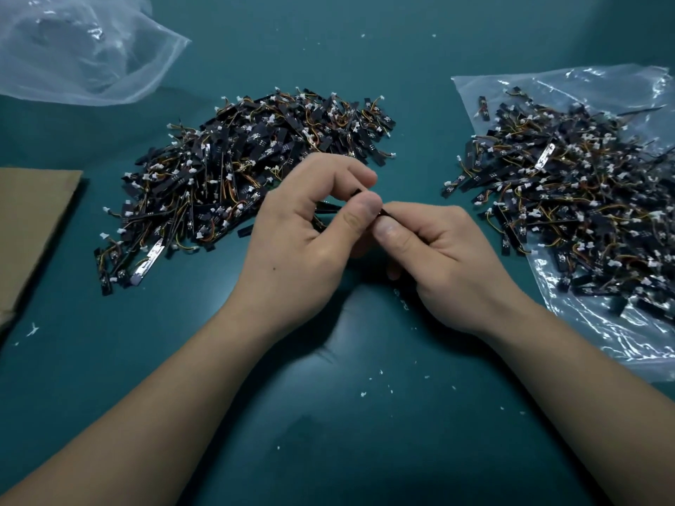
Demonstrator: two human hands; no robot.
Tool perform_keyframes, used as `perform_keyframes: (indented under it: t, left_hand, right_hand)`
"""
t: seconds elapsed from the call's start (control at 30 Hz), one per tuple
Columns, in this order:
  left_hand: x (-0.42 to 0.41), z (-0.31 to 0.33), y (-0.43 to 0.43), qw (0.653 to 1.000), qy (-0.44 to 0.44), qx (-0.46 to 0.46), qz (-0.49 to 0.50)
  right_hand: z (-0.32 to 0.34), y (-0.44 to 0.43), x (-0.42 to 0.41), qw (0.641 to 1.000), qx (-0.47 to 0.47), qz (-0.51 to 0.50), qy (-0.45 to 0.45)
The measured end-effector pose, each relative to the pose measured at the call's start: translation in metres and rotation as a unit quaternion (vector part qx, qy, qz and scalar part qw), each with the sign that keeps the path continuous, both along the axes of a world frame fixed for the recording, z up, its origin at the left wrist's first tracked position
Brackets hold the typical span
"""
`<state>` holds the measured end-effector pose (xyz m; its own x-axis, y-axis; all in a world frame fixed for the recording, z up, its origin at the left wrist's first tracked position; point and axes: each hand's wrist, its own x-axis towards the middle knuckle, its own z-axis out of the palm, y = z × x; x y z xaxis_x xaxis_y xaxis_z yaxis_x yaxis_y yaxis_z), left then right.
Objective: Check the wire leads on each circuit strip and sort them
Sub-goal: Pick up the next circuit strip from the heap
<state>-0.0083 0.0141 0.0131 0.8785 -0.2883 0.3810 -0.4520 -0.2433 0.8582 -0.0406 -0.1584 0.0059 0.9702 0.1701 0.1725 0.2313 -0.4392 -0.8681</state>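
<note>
Between both hands sits one small black circuit strip [356, 193], mostly hidden by fingers. My left hand [303, 235] pinches it between thumb and forefinger. My right hand [438, 257] pinches its other end with thumb and curled fingers. A large pile of black circuit strips [233, 177] with orange and yellow wire leads and white connectors lies on the green table, just behind my left hand. A second pile of the same strips [569, 199] lies on a clear plastic bag [621, 341] at the right.
A crumpled clear plastic bag [73, 49] lies at the far left corner. A brown cardboard sheet [33, 220] rests at the left edge. Small white scraps [380, 385] dot the green table surface [328, 432] near my forearms.
</note>
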Motion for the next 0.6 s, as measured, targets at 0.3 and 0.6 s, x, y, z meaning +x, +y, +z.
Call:
perform_keyframes:
  t: [0.3, 0.6]
  left_hand:
    - [0.0048, -0.0003, 0.0013, 0.997, 0.035, -0.037, -0.057]
    - [0.0046, -0.002, 0.0002, 0.999, -0.026, 0.008, 0.038]
  right_hand:
    - [0.0022, 0.0, 0.0, 0.999, -0.008, -0.011, -0.041]
    - [-0.0029, 0.0067, 0.0011, 0.988, -0.119, -0.067, -0.073]
